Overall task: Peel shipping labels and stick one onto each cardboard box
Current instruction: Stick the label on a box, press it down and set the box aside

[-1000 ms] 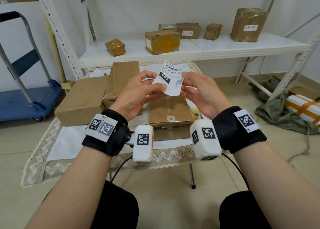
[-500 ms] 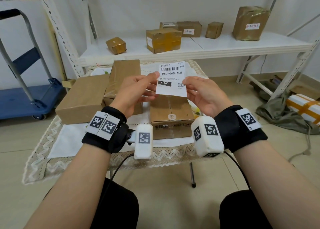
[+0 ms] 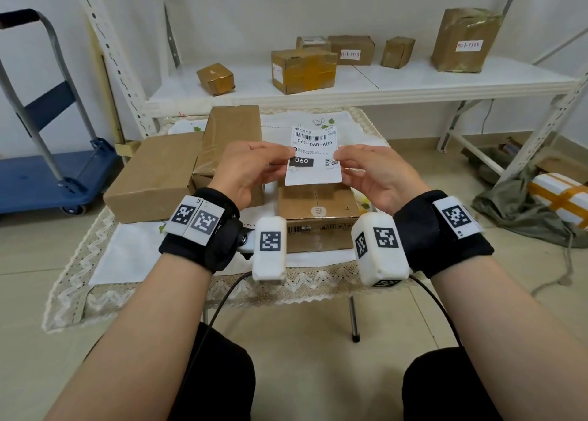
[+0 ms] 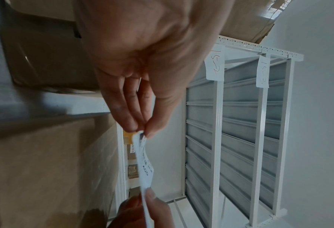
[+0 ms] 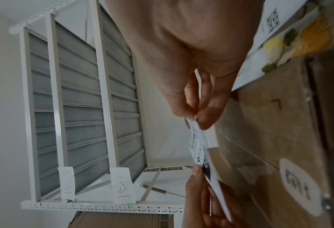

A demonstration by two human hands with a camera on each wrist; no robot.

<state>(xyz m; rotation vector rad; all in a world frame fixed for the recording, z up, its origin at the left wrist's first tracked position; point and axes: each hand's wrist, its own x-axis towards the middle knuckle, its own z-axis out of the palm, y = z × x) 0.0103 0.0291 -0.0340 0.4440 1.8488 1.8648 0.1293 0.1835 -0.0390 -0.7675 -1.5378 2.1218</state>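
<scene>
A white shipping label [image 3: 313,156] with a barcode and a black "060" patch hangs flat in the air, printed side toward me. My left hand [image 3: 254,169] pinches its left edge and my right hand [image 3: 366,169] pinches its right edge. The left wrist view shows the label [image 4: 145,162] edge-on between thumb and fingers; the right wrist view shows the label [image 5: 199,148] the same way. Right below it sits a brown cardboard box [image 3: 318,213] with a round logo, on the small cloth-covered table [image 3: 127,261]. Two larger brown boxes [image 3: 152,175] [image 3: 232,134] lie to the left.
A white metal shelf [image 3: 381,83] behind the table carries several small taped boxes, some with labels. A blue platform trolley [image 3: 41,172] stands at the left. At the right on the floor lie a green cloth [image 3: 515,207] and a white parcel with orange tape [image 3: 560,194].
The label was tilted and curled a second ago; both hands have turned it upright and pulled it flat, and lowered it slightly toward the box with the logo.
</scene>
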